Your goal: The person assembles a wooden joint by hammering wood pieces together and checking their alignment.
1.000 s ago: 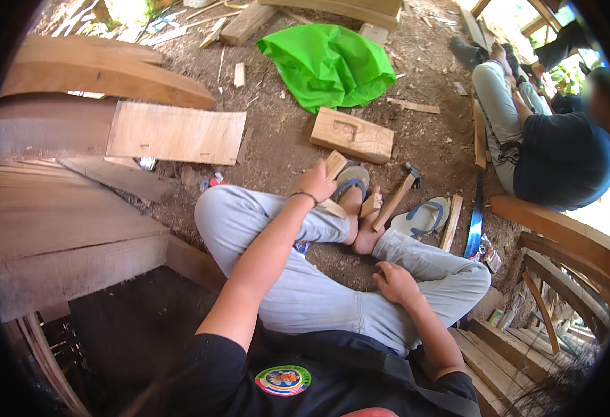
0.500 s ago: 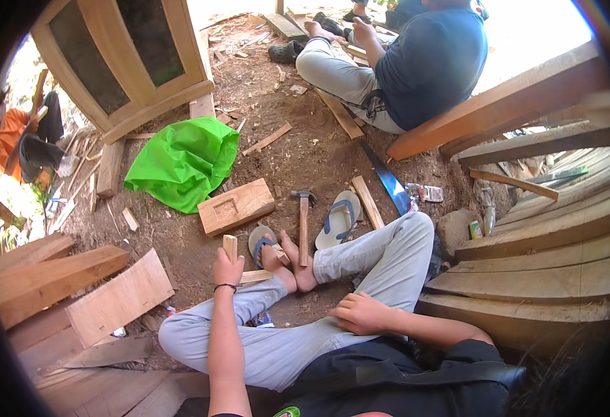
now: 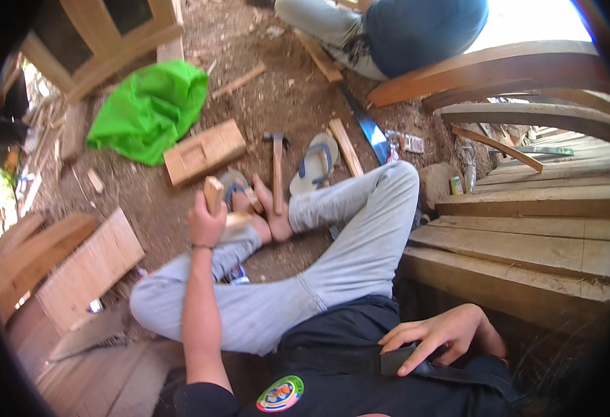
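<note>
At frame centre-left the left hand (image 3: 208, 224) grips a wood block (image 3: 213, 194) upright, hammer (image 3: 276, 170) just right of it (handle pointing down-frame), while the right hand (image 3: 438, 338) rests loosely curled on a dark object at the waist.

Small pale wooden block (image 3: 212, 194), upright, above bare feet.

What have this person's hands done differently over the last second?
The left hand has lifted off the ground by the feet and now grips a small wooden block held upright. The right hand has drawn back from the knee to the waist, resting on a dark object there. The hammer, sandal and green bag lie as before.
</note>
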